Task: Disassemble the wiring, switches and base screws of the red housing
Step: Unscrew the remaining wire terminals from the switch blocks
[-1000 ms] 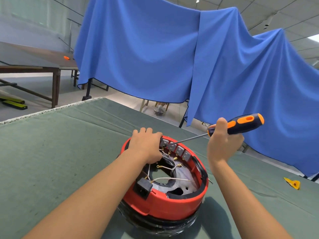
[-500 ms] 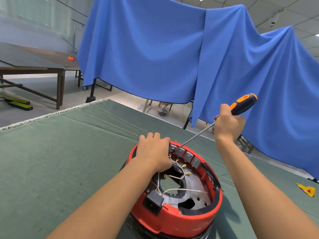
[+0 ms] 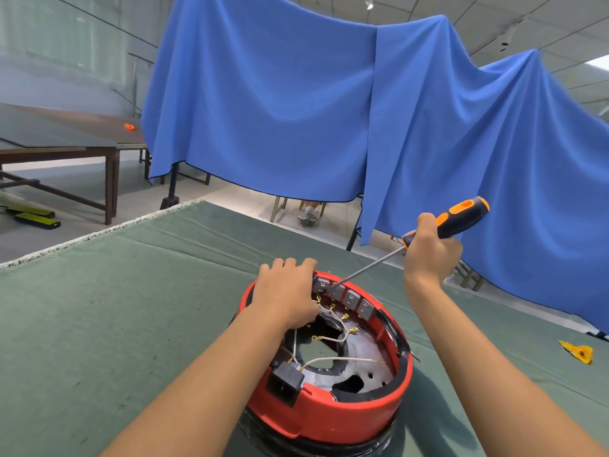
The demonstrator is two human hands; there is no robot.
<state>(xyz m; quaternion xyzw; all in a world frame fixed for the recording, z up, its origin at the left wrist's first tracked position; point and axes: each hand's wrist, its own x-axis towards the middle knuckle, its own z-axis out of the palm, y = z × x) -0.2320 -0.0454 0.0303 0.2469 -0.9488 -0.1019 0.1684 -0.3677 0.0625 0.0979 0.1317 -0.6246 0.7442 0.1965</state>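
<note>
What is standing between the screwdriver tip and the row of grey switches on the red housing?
Nothing visible. The right hand holds the screwdriver, whose shaft runs freely down to the grey switches on the red housing. The left hand rests on the rim beside them, not across the shaft.

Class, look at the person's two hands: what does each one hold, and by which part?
The right hand grips the screwdriver by its orange-and-black handle. The left hand grips the red housing at its far rim, beside the switches.
</note>
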